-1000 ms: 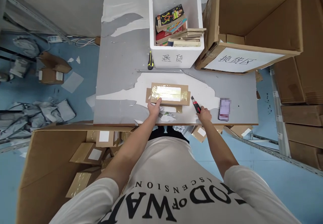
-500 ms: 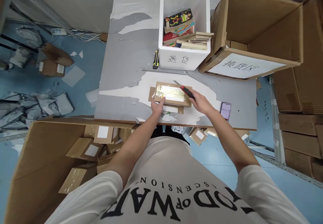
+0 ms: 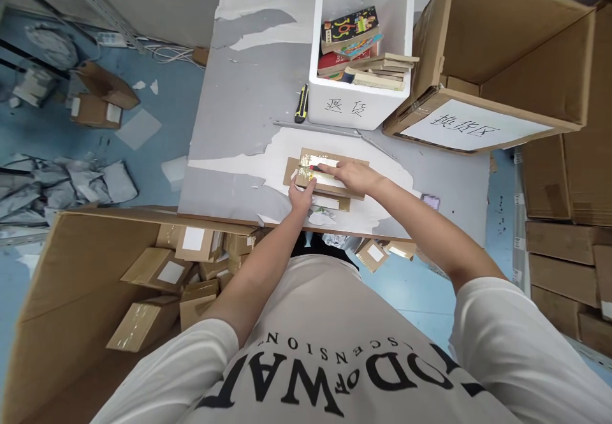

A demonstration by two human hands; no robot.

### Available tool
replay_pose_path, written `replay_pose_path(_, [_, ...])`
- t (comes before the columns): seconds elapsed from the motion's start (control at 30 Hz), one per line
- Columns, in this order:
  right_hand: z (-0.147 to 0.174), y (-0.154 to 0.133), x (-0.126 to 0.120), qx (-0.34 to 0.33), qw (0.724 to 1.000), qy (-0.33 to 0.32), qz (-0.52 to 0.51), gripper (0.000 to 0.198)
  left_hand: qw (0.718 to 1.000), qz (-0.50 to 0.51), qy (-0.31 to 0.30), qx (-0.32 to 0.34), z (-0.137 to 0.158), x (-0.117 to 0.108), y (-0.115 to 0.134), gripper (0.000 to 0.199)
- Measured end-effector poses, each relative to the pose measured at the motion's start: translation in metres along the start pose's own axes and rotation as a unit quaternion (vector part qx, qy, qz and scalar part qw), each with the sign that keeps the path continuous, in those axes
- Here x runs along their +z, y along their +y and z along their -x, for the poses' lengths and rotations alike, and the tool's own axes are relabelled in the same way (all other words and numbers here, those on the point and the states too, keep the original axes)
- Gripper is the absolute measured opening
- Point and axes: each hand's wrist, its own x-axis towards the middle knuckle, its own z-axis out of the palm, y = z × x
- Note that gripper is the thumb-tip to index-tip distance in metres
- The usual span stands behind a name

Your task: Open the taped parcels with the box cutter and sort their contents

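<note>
On the table lies a small taped cardboard box with a white label on top. My left hand grips its near left corner, thumb on the upper face. My right hand is closed round a red and black utility knife, index finger stretched along it over the label and tape. Most of the knife is hidden under that hand, and its blade cannot be made out. Beneath the box, flat cardboard with clear tape sticks out.
Behind stand a white foam bin of books and a big open carton. A yellow and black cutter lies beside the bin. A phone is right of my forearm. At lower left, a large carton holds several boxes.
My right hand has come down and left with the knife, from above the box's right end onto its top. My left hand keeps its hold. The view has shifted slightly.
</note>
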Motion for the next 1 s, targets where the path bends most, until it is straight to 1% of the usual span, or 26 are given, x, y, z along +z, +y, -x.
replay_pose_path(0.13, [0.009, 0.0, -0.006, 0.049, 0.997, -0.059, 0.029, 0.062, 0.999, -0.031, 0.01, 0.0, 0.001, -0.001, 0.002, 0.056])
replay_pose_path(0.23, [0.035, 0.015, -0.004, 0.087, 0.991, -0.088, 0.049, 0.062, 0.998, -0.056, 0.028, 0.014, 0.002, 0.0, 0.003, 0.056])
replay_pose_path(0.33, [0.078, 0.044, 0.007, 0.122, 0.989, -0.075, 0.033, 0.058, 0.995, -0.087, 0.05, 0.019, 0.003, 0.002, 0.006, 0.056])
replay_pose_path(0.43, [0.116, 0.068, 0.023, 0.171, 0.984, -0.052, -0.017, 0.056, 0.992, -0.113, 0.05, 0.024, 0.004, 0.005, 0.008, 0.051])
replay_pose_path(0.53, [0.133, 0.074, 0.032, 0.193, 0.98, -0.043, -0.025, 0.056, 0.989, -0.127, 0.055, 0.041, 0.006, 0.007, 0.009, 0.049])
replay_pose_path(0.63, [0.151, 0.075, 0.033, 0.187, 0.981, -0.044, -0.006, 0.054, 0.988, -0.132, 0.057, 0.05, 0.006, 0.007, 0.008, 0.047])
replay_pose_path(0.67, [0.162, 0.076, 0.033, 0.188, 0.982, -0.034, -0.006, 0.053, 0.988, -0.133, 0.054, 0.049, 0.006, 0.007, 0.008, 0.046])
replay_pose_path(0.73, [0.186, 0.079, 0.04, 0.221, 0.975, 0.013, -0.02, 0.052, 0.989, -0.131, 0.048, 0.044, 0.004, 0.007, 0.007, 0.046])
replay_pose_path(0.8, [0.207, 0.083, 0.059, 0.299, 0.95, 0.083, -0.045, 0.055, 0.99, -0.13, 0.045, 0.037, 0.003, 0.006, 0.006, 0.048])
replay_pose_path(0.87, [0.211, 0.082, 0.092, 0.383, 0.912, 0.126, -0.082, 0.058, 0.99, -0.131, 0.041, 0.033, 0.001, 0.005, 0.006, 0.051])
replay_pose_path(0.93, [0.198, 0.077, 0.131, 0.457, 0.87, 0.134, -0.127, 0.059, 0.99, -0.133, 0.029, 0.036, -0.001, 0.004, 0.006, 0.052])
replay_pose_path(1.0, [0.173, 0.069, 0.167, 0.518, 0.832, 0.114, -0.159, 0.059, 0.99, -0.134, 0.011, 0.039, -0.003, 0.001, 0.007, 0.051])
